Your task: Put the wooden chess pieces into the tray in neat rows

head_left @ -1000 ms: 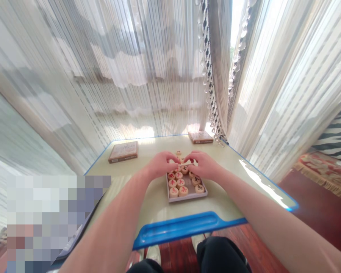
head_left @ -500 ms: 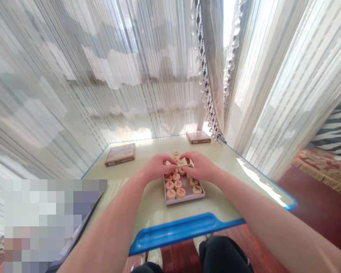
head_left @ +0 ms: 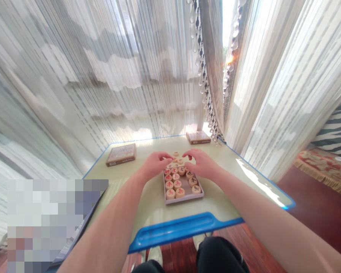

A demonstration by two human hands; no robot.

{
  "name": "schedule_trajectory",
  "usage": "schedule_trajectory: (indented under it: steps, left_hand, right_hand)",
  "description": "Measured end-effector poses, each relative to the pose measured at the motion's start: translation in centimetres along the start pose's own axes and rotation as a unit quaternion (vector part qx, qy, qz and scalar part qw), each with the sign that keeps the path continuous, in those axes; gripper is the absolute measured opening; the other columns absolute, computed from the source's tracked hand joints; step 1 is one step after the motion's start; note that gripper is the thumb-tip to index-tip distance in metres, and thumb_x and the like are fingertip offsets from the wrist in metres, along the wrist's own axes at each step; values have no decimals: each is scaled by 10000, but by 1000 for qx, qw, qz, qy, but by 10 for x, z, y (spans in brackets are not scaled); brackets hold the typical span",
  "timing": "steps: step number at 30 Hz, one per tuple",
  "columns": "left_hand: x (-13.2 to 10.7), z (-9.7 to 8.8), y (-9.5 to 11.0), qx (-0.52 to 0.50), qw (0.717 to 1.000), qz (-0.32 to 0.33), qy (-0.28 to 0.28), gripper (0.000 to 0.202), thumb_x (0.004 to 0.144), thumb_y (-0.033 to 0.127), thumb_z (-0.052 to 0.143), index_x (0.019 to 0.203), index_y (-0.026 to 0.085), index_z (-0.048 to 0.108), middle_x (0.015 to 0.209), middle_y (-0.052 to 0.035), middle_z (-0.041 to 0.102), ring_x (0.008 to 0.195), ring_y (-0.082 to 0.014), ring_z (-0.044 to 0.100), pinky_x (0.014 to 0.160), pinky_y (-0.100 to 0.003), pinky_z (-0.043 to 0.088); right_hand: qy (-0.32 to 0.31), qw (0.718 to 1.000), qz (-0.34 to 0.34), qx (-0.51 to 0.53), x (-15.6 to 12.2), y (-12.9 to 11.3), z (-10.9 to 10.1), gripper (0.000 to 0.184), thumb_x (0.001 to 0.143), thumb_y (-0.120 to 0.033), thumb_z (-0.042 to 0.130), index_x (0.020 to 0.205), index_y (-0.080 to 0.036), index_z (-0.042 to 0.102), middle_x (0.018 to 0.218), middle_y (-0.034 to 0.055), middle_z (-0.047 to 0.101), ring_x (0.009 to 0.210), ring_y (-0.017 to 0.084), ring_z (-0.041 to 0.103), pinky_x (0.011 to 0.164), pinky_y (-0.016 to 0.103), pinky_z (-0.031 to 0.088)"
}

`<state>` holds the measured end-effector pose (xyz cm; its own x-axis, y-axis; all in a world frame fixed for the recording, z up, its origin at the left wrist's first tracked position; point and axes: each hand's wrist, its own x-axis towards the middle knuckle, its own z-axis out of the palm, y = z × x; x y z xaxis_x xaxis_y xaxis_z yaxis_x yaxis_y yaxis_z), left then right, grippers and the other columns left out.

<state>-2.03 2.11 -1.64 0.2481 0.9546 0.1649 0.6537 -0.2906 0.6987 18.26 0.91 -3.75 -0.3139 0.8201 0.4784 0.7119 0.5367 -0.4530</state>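
A shallow box tray [head_left: 184,201] sits on the table, holding round Chinese chess pieces with red characters on the left and black ones on the right. Beyond its far edge lie several loose pieces, one chess piece [head_left: 175,154] farthest back. My left hand [head_left: 156,165] is over the tray's far left corner, thumb and fingers apart, its fingertips beside the loose pieces; whether they touch one I cannot tell. Across from it, my right hand [head_left: 200,163] hovers by the far right corner with a gap between thumb and curled fingers. It partly covers the black pieces there.
Two flat boxes stand farther back, a left box [head_left: 121,154] and a right box [head_left: 198,137]. The pale table [head_left: 150,208] has a blue rim with a molded groove [head_left: 176,229] in front. Sheer curtains [head_left: 147,94] hang behind. A blurred-out area covers the lower left.
Both hands have drawn slightly outward and back from the tray's far end, the gap between them widening. More pieces in the far rows now show.
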Motion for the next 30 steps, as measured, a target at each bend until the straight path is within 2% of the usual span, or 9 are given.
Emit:
schedule_trajectory:
  steps: [6, 9, 11, 14, 18, 21, 25, 30]
  left_hand:
    - [6, 3, -10, 48, 997, 21, 62, 289, 725, 378, 508, 841, 192, 696, 775, -17, 669, 715, -164, 574, 652, -267, 456]
    - [9, 2, -17, 81, 990, 39, 109, 279, 736, 265, 462, 860, 194, 701, 869, -21, 692, 775, -168, 600, 738, -275, 473]
    - [10, 1, -21, 119, 985, 43, 116, 321, 722, 174, 417, 844, 200, 713, 873, -21, 704, 817, -173, 617, 813, -285, 467]
    - [12, 1, -28, 161, 981, 56, 88, 378, 693, 116, 392, 845, 214, 724, 929, -18, 706, 909, -184, 618, 893, -294, 446]
    - [13, 4, -33, 168, 984, 63, 12, 339, 711, 168, 416, 838, 217, 727, 976, -11, 699, 944, -187, 610, 917, -287, 439]
    - [12, 6, -31, 167, 985, 48, 7, 349, 727, 191, 410, 884, 222, 720, 1011, -19, 689, 960, -190, 599, 919, -292, 435]
    - [11, 7, -27, 147, 988, 35, -1, 356, 736, 220, 410, 932, 228, 707, 1043, -28, 676, 970, -205, 587, 913, -320, 434]
    - [12, 9, -29, 126, 989, 69, -24, 340, 737, 222, 401, 872, 233, 713, 1038, -8, 673, 988, -186, 578, 951, -293, 405]
  right_hand:
    - [31, 999, 23, -20, 2, 8, 2, 198, 766, -257, 518, 914, -189, 631, 779, 22, 564, 816, 172, 523, 763, 294, 390]
    - [42, 998, 39, -22, 3, 11, 1, 199, 796, -270, 496, 910, -181, 632, 782, 30, 569, 831, 175, 525, 779, 299, 391]
    - [40, 998, 51, -26, 2, 12, 1, 224, 816, -290, 480, 925, -175, 637, 809, 44, 575, 860, 182, 526, 805, 310, 392]
    - [13, 998, 46, -35, -1, 10, 2, 273, 845, -338, 455, 963, -192, 652, 899, 68, 589, 947, 199, 514, 863, 330, 384]
    - [-59, 997, 1, -41, 0, 6, 5, 374, 909, -370, 334, 997, -225, 667, 1040, 75, 619, 1021, 199, 502, 942, 352, 349]
    - [-106, 994, -3, -29, 3, 7, 6, 450, 932, -364, 247, 1045, -216, 657, 1134, 64, 619, 1067, 192, 504, 972, 349, 338]
    - [-100, 995, 21, -9, 6, 16, 8, 444, 925, -353, 262, 1041, -203, 663, 1180, 62, 603, 1107, 185, 503, 986, 328, 346]
    - [-89, 996, 14, -16, 7, 24, 10, 408, 918, -320, 288, 1070, -214, 651, 1188, 52, 600, 1119, 186, 498, 992, 332, 342]
